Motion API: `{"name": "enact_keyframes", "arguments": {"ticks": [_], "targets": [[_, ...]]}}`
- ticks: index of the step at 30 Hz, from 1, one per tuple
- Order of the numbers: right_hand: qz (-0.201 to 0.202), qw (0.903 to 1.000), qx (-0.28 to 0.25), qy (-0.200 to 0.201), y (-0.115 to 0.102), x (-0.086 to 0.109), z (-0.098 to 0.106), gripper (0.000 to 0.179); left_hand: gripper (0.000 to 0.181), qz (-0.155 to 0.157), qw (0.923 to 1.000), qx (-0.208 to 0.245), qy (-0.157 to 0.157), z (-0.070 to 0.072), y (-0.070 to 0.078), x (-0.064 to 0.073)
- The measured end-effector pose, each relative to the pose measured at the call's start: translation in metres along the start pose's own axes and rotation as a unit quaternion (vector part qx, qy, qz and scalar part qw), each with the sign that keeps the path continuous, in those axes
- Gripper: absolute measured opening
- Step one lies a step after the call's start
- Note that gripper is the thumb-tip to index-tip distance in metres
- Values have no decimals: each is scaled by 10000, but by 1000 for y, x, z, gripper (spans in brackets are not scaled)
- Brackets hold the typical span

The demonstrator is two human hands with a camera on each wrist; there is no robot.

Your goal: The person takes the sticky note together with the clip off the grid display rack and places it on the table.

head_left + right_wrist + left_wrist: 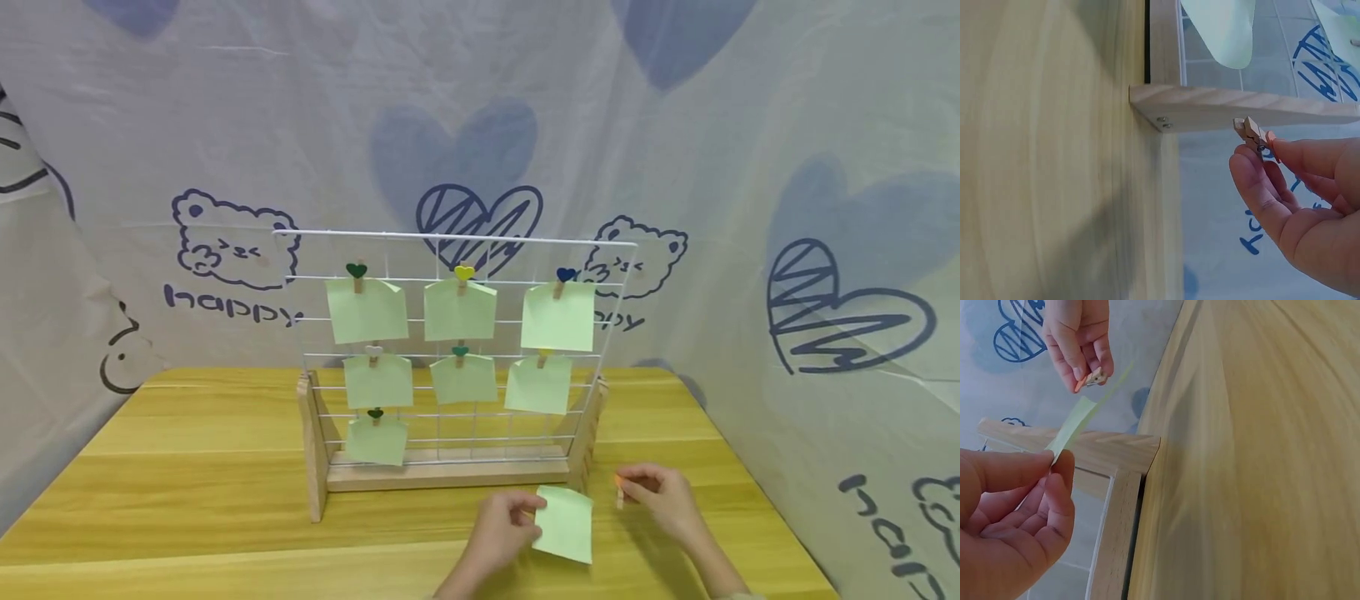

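My left hand pinches a loose green note, nearly edge-on from the left wrist; my right hand grips an orange-topped clothespin beside it. Only the head view gives me the rack with seven clipped notes; only the right wrist shows its screws.

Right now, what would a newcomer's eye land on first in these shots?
Probably the wire rack mid-table, with seven pale green notes held on it by heart-topped clips. Then, near its right end in the head view, the left hand pinching another green note, and farther right the right hand pinching an orange-topped clothespin. Behind hangs a cloth printed with blue hearts and bears.
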State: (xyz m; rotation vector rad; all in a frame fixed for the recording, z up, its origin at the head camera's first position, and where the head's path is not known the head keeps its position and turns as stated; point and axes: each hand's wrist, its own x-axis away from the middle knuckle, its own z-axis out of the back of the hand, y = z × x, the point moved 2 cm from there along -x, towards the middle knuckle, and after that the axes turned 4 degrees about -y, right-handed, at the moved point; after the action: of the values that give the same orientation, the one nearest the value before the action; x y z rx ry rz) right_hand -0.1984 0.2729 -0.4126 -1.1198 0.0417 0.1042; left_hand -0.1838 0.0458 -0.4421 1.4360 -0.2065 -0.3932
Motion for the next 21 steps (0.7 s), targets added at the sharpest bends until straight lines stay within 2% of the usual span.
{"name": "enact_keyframes", "arguments": {"ticks": [5,8,21], "targets": [[63,9997,175,-171,4,-1,4,17,25,167,9993,-25,-348,-5,0,-2],[53,9992,323,-249,6,-1,5,16,27,218,9988,-105,-421,-10,-2,-5],[-13,9944,686,-800,23,-1,13,13,30,174,9977,-606,-254,-28,-6,-15]]}}
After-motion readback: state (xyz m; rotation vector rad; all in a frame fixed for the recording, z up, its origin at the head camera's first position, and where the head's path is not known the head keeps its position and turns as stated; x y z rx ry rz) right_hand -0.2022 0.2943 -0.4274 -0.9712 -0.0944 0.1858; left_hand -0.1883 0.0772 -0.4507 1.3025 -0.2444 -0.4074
